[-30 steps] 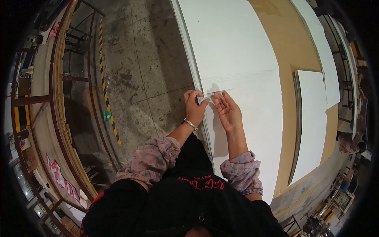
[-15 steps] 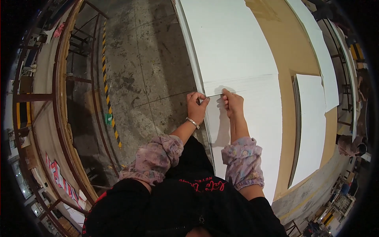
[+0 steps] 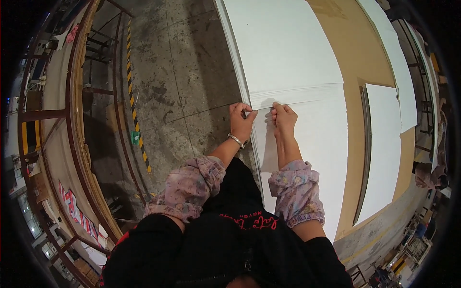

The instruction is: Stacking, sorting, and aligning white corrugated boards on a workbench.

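Observation:
A long white sheet (image 3: 288,48) lies in front of me on a stack, its left edge under my hands. My left hand (image 3: 242,121) is closed in a pinch at that edge, a metal bangle on its wrist. Just right of it, my right hand (image 3: 284,117) pinches above the sheet's surface. A thin dark strand (image 3: 265,110) runs between the fingertips of both hands. Its exact kind is too small to make out. Faint lines (image 3: 312,91) cross the sheet's width just beyond my hands.
Brown cardboard (image 3: 353,57) shows right of the sheet, with a narrower white panel (image 3: 384,149) on it. Concrete floor (image 3: 168,72) with a yellow-black striped line (image 3: 133,103) lies to the left. Beyond stands a brown metal frame rack (image 3: 72,96).
The view has shifted slightly, so the sheet sits a little higher and farther right. Both hands appear slightly higher, still pinching, with the thin strand between them.

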Demonstrator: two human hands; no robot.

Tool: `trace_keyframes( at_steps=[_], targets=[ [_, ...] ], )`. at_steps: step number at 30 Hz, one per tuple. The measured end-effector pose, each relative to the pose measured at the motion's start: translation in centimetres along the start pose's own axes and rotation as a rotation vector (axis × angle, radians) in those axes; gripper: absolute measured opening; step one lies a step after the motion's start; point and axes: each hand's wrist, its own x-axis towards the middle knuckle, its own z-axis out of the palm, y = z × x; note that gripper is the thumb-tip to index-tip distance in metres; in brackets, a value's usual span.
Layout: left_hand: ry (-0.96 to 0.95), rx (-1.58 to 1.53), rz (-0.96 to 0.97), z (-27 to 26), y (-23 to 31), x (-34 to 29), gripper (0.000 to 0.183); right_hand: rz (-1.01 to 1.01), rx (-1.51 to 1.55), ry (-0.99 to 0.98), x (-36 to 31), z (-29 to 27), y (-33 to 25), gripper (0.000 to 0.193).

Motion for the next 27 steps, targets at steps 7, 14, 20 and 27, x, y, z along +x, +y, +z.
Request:
trace_keyframes(
  at_steps=[7,14,20,27],
  targets=[
    [-0.046,-0.007,0.032,-0.6,-1.3,0.1,0.023,-0.514,-0.688,-0.021,-2.2,-2.5,0.9,0.014],
    [-0.095,-0.112,-0.039,-0.1,-0.4,-0.5,0.023,-1.032,-1.033,0.131,-1.4,-7.2,-0.3,0.032],
    [-0.023,-0.032,-0.041,-0.1,-1.6,0.0,0.023,-0.653,-0.736,0.006,-2.2,-6.8,-1.4,0.028],
    [0.073,0.021,0.114,0.2,0.1,0.0,0.023,0.052,0.154,-0.316,-3.3,-4.7,-2.4,0.031]
  ],
)
